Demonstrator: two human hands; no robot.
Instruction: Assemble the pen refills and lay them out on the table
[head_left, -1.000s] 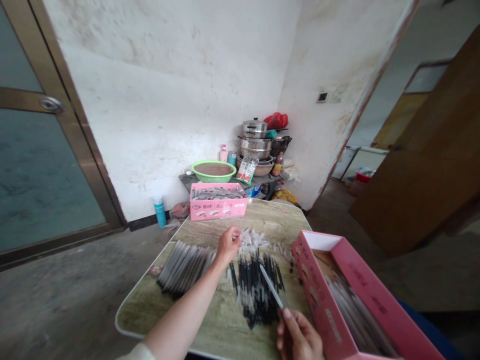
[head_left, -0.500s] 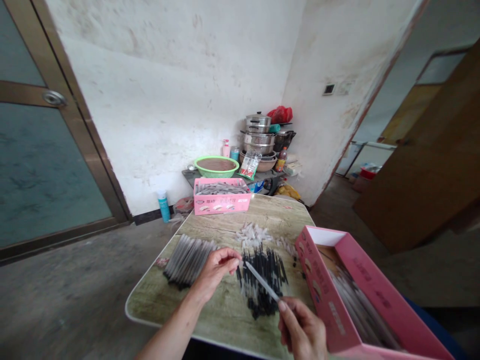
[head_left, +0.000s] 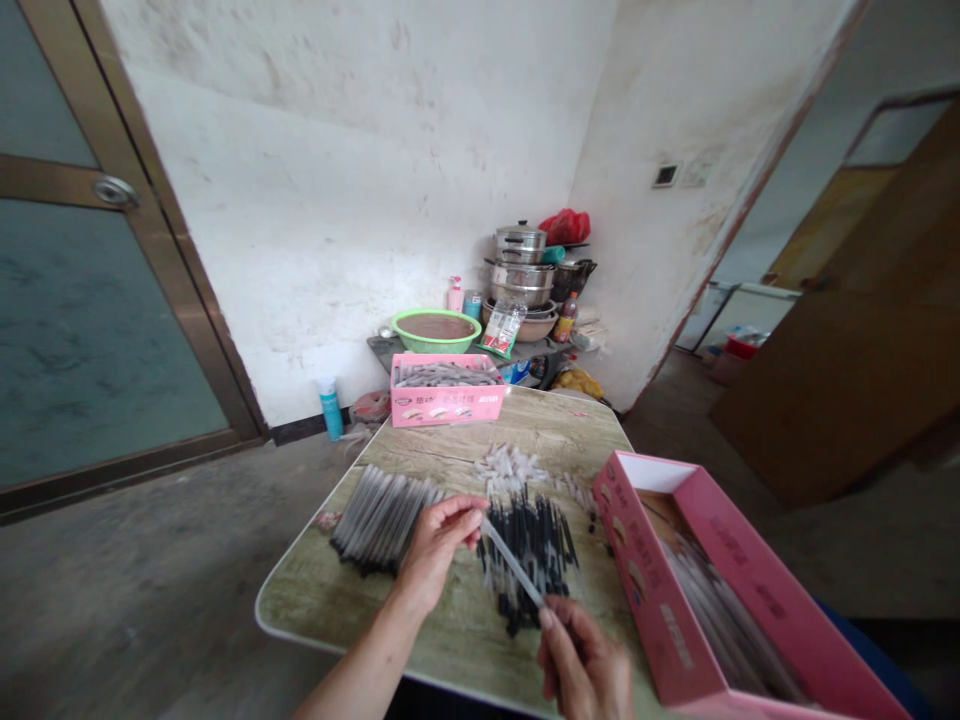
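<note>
Stained white walls (head_left: pixel 337 160) stood behind your bench (head_left: pixel 311 590). Your right hand (head_left: pixel 585 660) had its grip closed around the lower end of a translucent tube (head_left: pixel 514 566), slanting above a pile of dark sticks (head_left: pixel 536 535). Your left hand (head_left: pixel 436 548) had its fingertips drawn near together at the tube's upper end; whether that grip held anything, I could not tell. Rightward stood an open pink box (head_left: pixel 651 590).

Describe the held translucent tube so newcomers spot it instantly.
On the greenish wood-patterned table, find the heap of slim black rods. Over it, the slim translucent whitish tube slants from right hand toward left hand, the only long tube held.
</note>
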